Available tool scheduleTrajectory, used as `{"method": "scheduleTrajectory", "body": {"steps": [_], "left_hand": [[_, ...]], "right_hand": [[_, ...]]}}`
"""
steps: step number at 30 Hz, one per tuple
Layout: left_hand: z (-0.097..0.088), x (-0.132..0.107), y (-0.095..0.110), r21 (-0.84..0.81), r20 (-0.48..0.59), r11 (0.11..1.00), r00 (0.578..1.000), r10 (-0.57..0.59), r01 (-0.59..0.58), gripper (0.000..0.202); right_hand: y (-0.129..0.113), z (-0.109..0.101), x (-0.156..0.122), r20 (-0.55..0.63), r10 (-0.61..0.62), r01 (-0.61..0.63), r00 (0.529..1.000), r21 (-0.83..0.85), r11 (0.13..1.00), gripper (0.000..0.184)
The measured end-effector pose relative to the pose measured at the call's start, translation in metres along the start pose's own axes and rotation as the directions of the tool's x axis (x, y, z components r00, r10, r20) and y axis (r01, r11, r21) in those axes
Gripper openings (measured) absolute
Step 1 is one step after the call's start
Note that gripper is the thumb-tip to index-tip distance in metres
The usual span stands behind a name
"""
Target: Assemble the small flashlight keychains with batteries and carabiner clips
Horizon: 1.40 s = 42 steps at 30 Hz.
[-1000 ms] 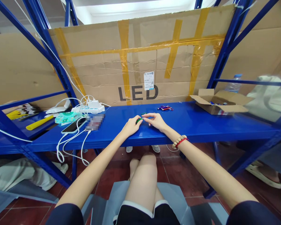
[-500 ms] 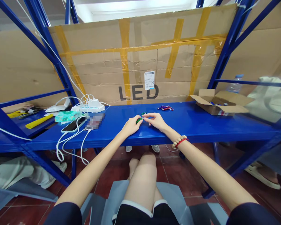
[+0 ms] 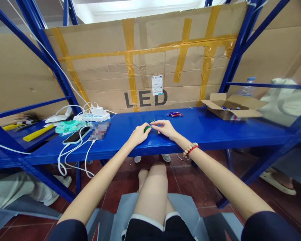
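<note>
My left hand [image 3: 139,134] is closed around a small green object [image 3: 147,128], slim and shiny, just above the front part of the blue table [image 3: 125,147]. The fingers of my right hand [image 3: 166,129] are pinched together at the object's right end; what lies between their tips is too small to make out. Just behind the fingertips, another small green piece [image 3: 153,121] lies on the table. Farther back is a little cluster of red and purple pieces [image 3: 175,114], similar in size.
An open cardboard box [image 3: 234,112] with small blue items stands at the right. To the left are a phone [image 3: 76,135] with white cables, a power strip [image 3: 96,116] and a teal packet [image 3: 69,126]. A taped cardboard panel [image 3: 102,77] closes off the back.
The camera view has turned slightly, so the scene sits a little farther left. Both hands keep nearly the same pose around the green object.
</note>
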<state>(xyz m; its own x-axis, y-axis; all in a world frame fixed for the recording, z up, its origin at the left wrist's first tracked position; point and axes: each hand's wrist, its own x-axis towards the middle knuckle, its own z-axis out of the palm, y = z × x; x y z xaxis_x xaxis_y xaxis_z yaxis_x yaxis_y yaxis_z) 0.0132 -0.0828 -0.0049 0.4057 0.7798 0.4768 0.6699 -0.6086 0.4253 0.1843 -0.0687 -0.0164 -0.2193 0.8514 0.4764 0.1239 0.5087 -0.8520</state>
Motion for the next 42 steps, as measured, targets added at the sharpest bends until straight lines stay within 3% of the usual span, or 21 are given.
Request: {"method": "scheduleTrajectory", "body": {"steps": [42], "left_hand": [[0.0007,-0.0006,-0.0019,-0.015,0.010,1.000,1.000,0.008,-0.008,0.022]], "right_hand": [[-0.0034,0.0013,-0.0006,-0.008,0.037,-0.037,0.999,0.006,0.999,0.044]]}}
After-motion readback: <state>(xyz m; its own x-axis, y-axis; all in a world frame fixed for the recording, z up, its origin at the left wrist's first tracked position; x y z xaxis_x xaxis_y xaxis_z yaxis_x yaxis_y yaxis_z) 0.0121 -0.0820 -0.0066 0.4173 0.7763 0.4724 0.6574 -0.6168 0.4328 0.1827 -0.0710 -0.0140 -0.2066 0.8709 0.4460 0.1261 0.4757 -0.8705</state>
